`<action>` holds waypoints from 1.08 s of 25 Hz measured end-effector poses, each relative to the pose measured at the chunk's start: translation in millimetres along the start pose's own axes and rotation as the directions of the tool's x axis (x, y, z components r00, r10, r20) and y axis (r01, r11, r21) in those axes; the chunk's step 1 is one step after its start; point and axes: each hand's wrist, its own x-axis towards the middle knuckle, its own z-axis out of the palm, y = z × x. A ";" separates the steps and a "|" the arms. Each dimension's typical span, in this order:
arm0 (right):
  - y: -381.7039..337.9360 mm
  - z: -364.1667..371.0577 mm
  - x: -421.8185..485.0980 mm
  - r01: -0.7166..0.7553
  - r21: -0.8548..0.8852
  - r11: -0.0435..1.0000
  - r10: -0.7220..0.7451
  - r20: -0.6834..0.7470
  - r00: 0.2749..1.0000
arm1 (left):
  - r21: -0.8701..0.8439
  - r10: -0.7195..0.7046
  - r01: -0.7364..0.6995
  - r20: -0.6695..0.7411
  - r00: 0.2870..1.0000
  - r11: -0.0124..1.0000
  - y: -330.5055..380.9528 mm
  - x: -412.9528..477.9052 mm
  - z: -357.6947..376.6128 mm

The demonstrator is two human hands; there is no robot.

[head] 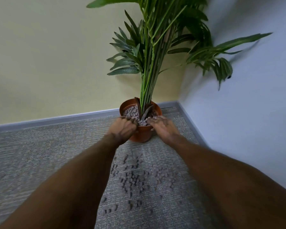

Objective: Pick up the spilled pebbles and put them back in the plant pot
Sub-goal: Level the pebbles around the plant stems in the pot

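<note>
An orange plant pot (142, 135) stands on the carpet in the room's corner. It holds a tall green palm-like plant (151, 63) and a top layer of grey-brown pebbles (130, 112). Many spilled pebbles (134, 177) lie scattered on the carpet in front of the pot, between my forearms. My left hand (124, 128) hovers over the pot's near-left rim with its fingers curled down; its palm is hidden. My right hand (163, 128) lies palm down over the near-right rim, fingers stretched toward the pebbles in the pot.
Grey textured carpet (40, 154) covers the floor. A yellow wall (48, 63) stands behind the pot and a pale blue wall (254, 104) to the right, both edged by a grey baseboard (56, 120). Long leaves hang out over the right side.
</note>
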 end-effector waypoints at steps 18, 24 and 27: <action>93.1 32.9 -42.4 -0.237 -0.214 0.948 0.247 0.020 0.969 | -0.258 -0.019 -0.027 -0.175 0.984 0.966 88.0 93.7 35.7; 105.1 45.0 -21.1 -0.294 -0.185 0.938 0.304 0.028 0.952 | -0.343 -0.075 0.027 -0.125 0.989 0.939 86.6 119.1 30.6; 109.3 44.5 -19.1 -0.300 -0.141 0.943 0.309 0.043 0.950 | -0.366 -0.089 0.040 -0.117 0.989 0.930 87.2 117.0 26.1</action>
